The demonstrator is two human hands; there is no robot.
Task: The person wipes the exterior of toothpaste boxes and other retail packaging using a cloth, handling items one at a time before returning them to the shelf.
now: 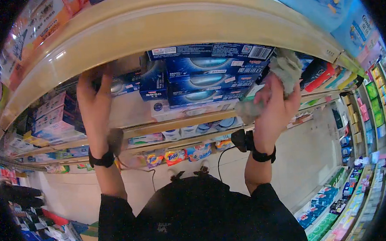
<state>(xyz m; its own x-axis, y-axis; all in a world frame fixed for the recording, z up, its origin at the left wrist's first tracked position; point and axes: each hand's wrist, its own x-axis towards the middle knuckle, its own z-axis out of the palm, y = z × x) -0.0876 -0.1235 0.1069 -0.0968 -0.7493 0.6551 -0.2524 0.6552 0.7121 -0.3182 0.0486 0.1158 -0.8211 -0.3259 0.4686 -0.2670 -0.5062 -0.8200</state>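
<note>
My right hand (273, 100) grips a crumpled grey-green cloth (287, 69), which spills out above and below the fingers. Just left of it, dark blue toothpaste boxes (210, 78) lie in a stack on the shelf. My left hand (95, 93) reaches under the upper shelf's edge, where shadow and blur obscure its fingertips; whether it holds anything cannot be seen. Near those fingers, more blue boxes (125, 84) sit deeper in, beside a bare patch of shelf board (130, 112). A blue box (153, 85) stands between this patch and the stack.
The cream upper shelf edge (188, 25) curves across above both hands. Pale boxes (53, 118) are at left, a black-and-red pack (318, 74) at right. Lower shelves hold Tide bags (175, 156). Cables (218, 161) hang from the wrist-worn devices. Stocked shelves (341, 194) line the lower right.
</note>
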